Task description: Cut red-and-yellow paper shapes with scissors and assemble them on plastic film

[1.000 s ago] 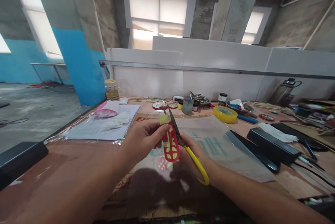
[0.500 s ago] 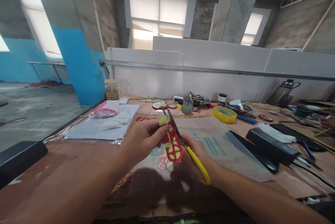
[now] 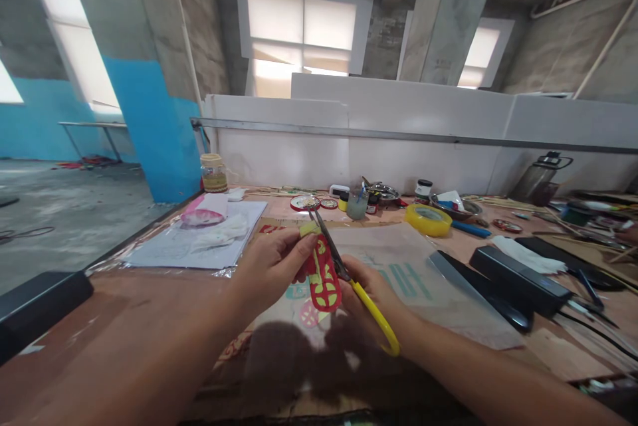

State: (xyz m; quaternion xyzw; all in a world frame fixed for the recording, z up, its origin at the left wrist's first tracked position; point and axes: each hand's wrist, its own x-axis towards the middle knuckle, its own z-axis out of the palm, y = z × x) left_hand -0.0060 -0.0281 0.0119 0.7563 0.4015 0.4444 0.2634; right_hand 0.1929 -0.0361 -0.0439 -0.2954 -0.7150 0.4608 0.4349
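Between the thumb and fingers of my left hand (image 3: 284, 258) is a red and yellow paper cutout (image 3: 325, 290) with a rounded lower end. It hangs upright, its pale yellow top partly covered by my thumb. My right hand (image 3: 367, 285) grips yellow-handled scissors (image 3: 375, 317), whose blades point up and away along the cutout's right edge. The blade tips lie close together. My right fingers are partly hidden behind the handles and the cutout. Below my hands, a translucent sheet (image 3: 393, 240) with green lettering lies on the table, beside a smaller pink and yellow patterned piece (image 3: 310, 313).
White papers (image 3: 199, 254) lie left on the table (image 3: 149, 319). At the back stand a glass jar (image 3: 213, 173) and a cup of cloudy water (image 3: 357, 205). To the right are a yellow tape roll (image 3: 427, 220), a black box-shaped device (image 3: 518, 278) with cables and a dark bottle (image 3: 533, 179).
The scissor blades have drawn closer together at the tips. The cutout has shifted slightly left and turned a little more upright. Both hands keep their hold.
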